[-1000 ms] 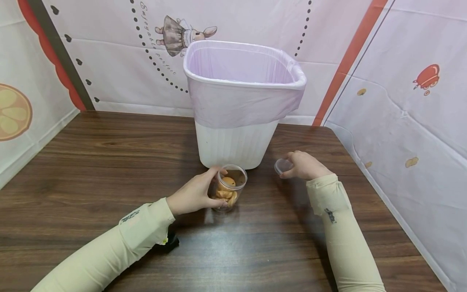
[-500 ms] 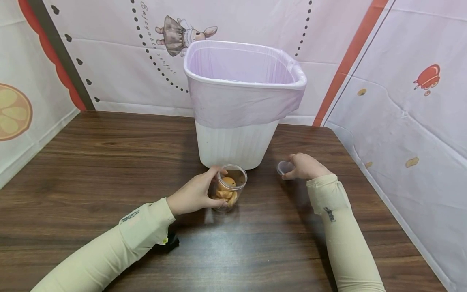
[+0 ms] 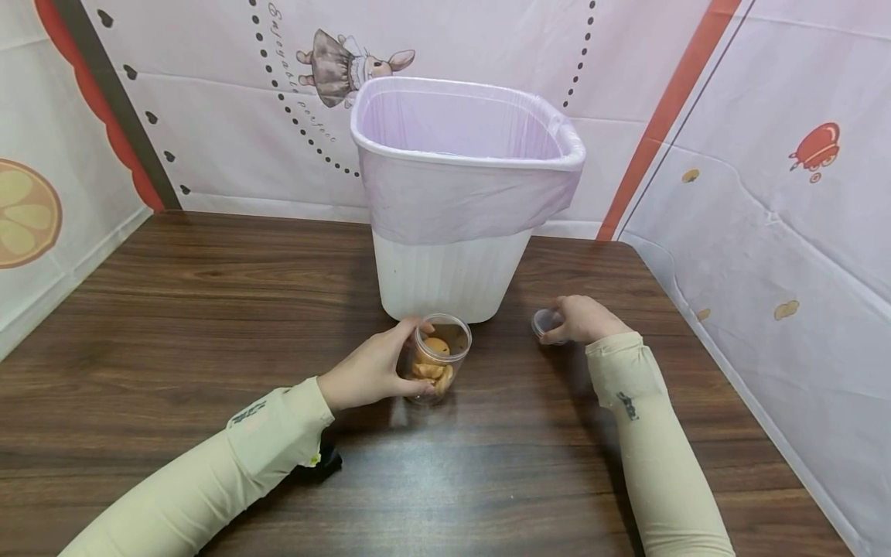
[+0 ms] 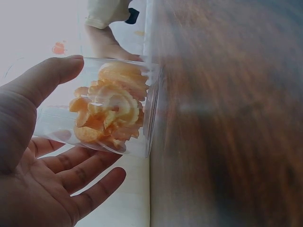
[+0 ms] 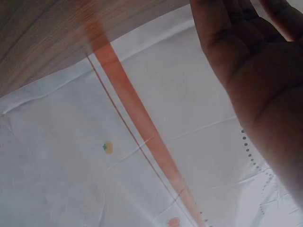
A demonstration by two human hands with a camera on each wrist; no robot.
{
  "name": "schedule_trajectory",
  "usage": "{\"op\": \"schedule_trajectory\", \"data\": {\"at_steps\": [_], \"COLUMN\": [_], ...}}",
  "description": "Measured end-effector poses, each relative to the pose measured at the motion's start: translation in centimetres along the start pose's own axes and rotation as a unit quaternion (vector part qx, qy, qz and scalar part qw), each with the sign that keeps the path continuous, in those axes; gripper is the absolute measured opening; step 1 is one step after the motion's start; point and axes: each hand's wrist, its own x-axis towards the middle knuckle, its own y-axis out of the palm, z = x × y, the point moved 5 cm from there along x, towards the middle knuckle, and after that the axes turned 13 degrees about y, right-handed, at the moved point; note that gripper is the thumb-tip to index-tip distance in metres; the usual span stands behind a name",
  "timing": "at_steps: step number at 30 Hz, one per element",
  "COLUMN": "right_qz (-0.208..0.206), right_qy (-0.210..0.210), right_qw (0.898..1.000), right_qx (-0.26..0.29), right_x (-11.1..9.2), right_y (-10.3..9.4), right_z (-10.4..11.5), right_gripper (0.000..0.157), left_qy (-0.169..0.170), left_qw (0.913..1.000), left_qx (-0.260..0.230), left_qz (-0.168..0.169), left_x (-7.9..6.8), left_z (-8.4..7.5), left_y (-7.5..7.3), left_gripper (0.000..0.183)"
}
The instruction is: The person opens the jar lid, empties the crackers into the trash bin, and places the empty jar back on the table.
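Observation:
My left hand (image 3: 372,367) holds a clear plastic jar (image 3: 454,339) around its side, thumb on the near side and fingers behind. The jar stands upright and uncovered on the table, with butter cookies (image 3: 433,371) in its lower part. Ridged, piped shapes show on the cookies (image 4: 113,104) in the left wrist view. To the right, my right hand (image 3: 586,319) pinches a round clear lid (image 3: 542,322) by its edge, low over the tabletop. In the right wrist view the lid is out of sight; only the palm and part of the fingers (image 5: 215,23) show.
A white bin (image 3: 445,271) with a pale purple liner (image 3: 466,193) stands right behind the jar. Printed cloth (image 3: 766,193) hangs around the back and sides of the dark wooden table (image 3: 209,309). Something black (image 3: 326,464) sits beneath my left wrist.
My right hand has shifted slightly right and toward me with the lid, which now lies lower. The left hand and jar have stayed put.

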Motion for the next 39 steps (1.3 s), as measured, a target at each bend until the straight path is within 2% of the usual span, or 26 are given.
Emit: {"op": "schedule_trajectory", "data": {"at_steps": [20, 31, 39], "right_qz": [-0.007, -0.031, -0.030], "right_qy": [0.005, 0.014, 0.027], "right_qw": [1.000, 0.999, 0.998], "right_qx": [-0.012, -0.038, -0.042], "right_x": [0.44, 0.26, 0.36], "right_y": [0.27, 0.34, 0.42], "right_z": [-0.59, -0.50, -0.67], "right_gripper": [0.060, 0.070, 0.073], "left_qy": [0.001, 0.001, -0.002], "left_qw": [1.0000, 1.0000, 1.0000], "left_qx": [0.000, -0.001, -0.003], "left_qz": [-0.001, 0.000, 0.002], "left_x": [-0.08, -0.04, -0.03], "left_z": [-0.15, -0.15, -0.10], "left_y": [-0.12, -0.14, -0.08], "left_gripper": [0.072, 0.071, 0.071]}}
